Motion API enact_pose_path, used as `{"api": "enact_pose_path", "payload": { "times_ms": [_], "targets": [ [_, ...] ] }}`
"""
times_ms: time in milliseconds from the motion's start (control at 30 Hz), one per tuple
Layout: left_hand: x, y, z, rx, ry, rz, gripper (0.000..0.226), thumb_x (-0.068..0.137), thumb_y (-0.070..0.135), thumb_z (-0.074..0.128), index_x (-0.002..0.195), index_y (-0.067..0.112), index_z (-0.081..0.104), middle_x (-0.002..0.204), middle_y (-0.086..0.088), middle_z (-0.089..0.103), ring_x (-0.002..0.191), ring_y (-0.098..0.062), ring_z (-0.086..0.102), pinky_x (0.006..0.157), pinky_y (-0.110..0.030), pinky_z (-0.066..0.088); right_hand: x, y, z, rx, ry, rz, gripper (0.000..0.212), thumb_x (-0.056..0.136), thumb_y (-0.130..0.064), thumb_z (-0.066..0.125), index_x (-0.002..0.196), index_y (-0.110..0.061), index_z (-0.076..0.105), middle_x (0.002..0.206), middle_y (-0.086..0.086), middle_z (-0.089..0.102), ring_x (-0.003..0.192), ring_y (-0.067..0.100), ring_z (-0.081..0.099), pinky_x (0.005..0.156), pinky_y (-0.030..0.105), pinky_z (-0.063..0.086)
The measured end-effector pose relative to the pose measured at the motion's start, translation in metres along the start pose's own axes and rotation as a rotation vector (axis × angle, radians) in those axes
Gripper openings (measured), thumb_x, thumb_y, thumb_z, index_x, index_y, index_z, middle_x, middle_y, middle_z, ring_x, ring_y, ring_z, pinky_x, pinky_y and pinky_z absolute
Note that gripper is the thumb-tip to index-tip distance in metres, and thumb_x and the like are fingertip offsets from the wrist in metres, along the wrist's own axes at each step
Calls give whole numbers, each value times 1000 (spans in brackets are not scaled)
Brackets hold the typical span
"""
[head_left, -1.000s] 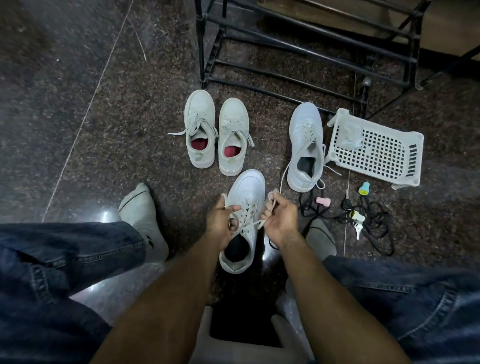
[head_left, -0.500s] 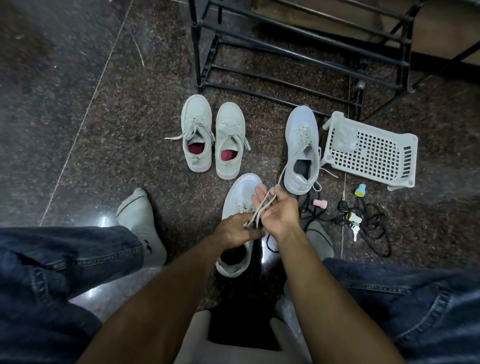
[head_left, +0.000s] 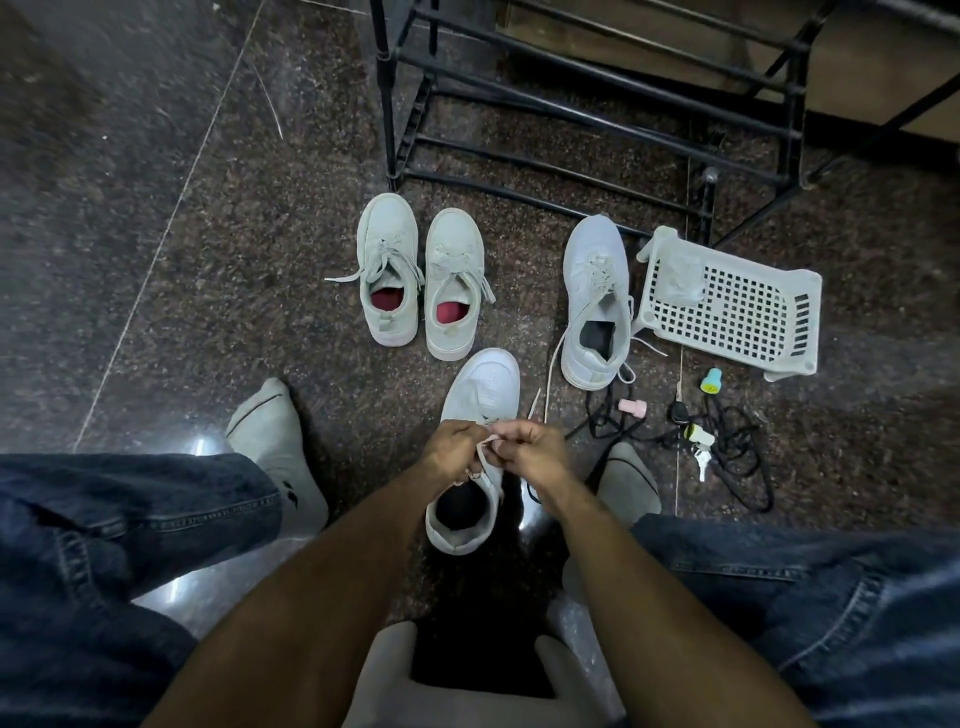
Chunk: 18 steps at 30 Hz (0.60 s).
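- Head view: white sneaker (head_left: 480, 405) stands on the floor (head_left: 156, 260), near centre between the socked feet.
- Left hand (head_left: 454, 451) and right hand (head_left: 530, 451) meet above its tongue, their fingers (head_left: 511, 435) curled, pinching the shoelace (head_left: 485, 453).
- Further off: a grey pair (head_left: 421, 275), another sneaker (head_left: 595, 301), a basket (head_left: 737, 306).

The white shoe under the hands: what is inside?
The white shoe shows a dark lining at its opening; the left hand, right hand, laces and upper hide the rest.

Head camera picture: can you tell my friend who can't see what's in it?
The left hand and right hand pinch the laces of a white sneaker on a dark speckled floor. Beyond it stand a pair with red insoles, another white sneaker and a white basket.
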<state>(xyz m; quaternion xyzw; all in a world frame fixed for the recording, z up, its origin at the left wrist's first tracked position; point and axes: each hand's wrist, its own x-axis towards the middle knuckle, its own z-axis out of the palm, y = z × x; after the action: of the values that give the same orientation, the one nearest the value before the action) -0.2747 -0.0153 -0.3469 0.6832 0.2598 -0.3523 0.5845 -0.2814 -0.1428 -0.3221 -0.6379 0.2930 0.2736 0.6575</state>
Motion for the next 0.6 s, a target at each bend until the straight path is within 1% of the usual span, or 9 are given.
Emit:
{"api": "enact_pose_path", "payload": {
  "times_ms": [100, 167, 267, 333, 400, 467, 500, 567, 600],
  "targets": [
    [-1, 0, -1, -45, 0, 4, 25, 94, 12, 48, 77, 8, 66, 65, -18, 56, 46, -20, 47, 40, -21, 31, 2, 0, -1, -36, 28, -17, 20, 82, 21, 59, 77, 2, 64, 79, 18, 67, 59, 17, 66, 66, 27, 59],
    [0, -1, -4, -75, 13, 9, 26, 91, 7, 48, 73, 6, 67, 63, -15, 57, 42, -18, 48, 41, -22, 32, 2, -6, -10, -186, 6, 48, 24, 83, 17, 57, 74, -4, 62, 73, 12, 65, 46, 8, 59, 53, 23, 55],
    [-2, -1, -8, -136, 18, -7, 23, 83, 2, 54, 66, 4, 69, 59, -11, 58, 37, -15, 46, 38, -20, 31, -6, -20, -26, -488, -154, 156, 18, 84, 11, 56, 86, -5, 65, 60, 5, 57, 38, 6, 47, 47, 24, 53],
    [-2, -4, -8, -207, -2, -28, 21, 77, 0, 59, 60, 6, 70, 55, -8, 56, 39, -16, 45, 38, -20, 31, -10, -27, -30, -562, -249, 188, 27, 82, 11, 53, 98, -6, 68, 47, -1, 52, 39, 8, 42, 49, 26, 55],
    [4, -8, -7, -257, 21, -28, 17, 71, 4, 66, 56, 10, 71, 63, -7, 61, 53, -19, 53, 46, -23, 38, -15, -35, -25, -631, -313, 201, 42, 80, 12, 48, 108, -12, 68, 41, -6, 48, 38, 9, 38, 49, 26, 54],
    [6, -10, -6, -283, 64, -17, 8, 58, 15, 75, 56, 10, 70, 82, -14, 62, 69, -25, 58, 55, -28, 42, -19, -39, -14, -723, -360, 177, 48, 82, 7, 46, 116, -20, 67, 50, -6, 52, 38, 10, 37, 44, 21, 49],
    [7, -10, -5, -291, 75, -12, 14, 54, 18, 78, 57, 8, 68, 85, -15, 60, 71, -27, 58, 56, -29, 42, -19, -39, -9, -762, -371, 159, 48, 84, 5, 46, 119, -21, 65, 60, -3, 55, 37, 9, 40, 41, 18, 44],
    [3, -4, -4, -291, 93, -12, 13, 63, 9, 78, 53, 10, 69, 88, -7, 59, 74, -27, 58, 54, -29, 41, -17, -34, -4, -822, -397, 118, 51, 83, 6, 45, 122, -20, 63, 82, 7, 62, 44, 9, 50, 39, 17, 37],
    [4, -4, -4, -283, 111, -22, 23, 69, 4, 75, 49, 16, 70, 92, -1, 58, 76, -26, 60, 52, -28, 42, -16, -30, -3, -834, -400, 102, 52, 81, 6, 46, 122, -20, 63, 97, 9, 65, 55, 12, 55, 41, 18, 38]
  ]
}}
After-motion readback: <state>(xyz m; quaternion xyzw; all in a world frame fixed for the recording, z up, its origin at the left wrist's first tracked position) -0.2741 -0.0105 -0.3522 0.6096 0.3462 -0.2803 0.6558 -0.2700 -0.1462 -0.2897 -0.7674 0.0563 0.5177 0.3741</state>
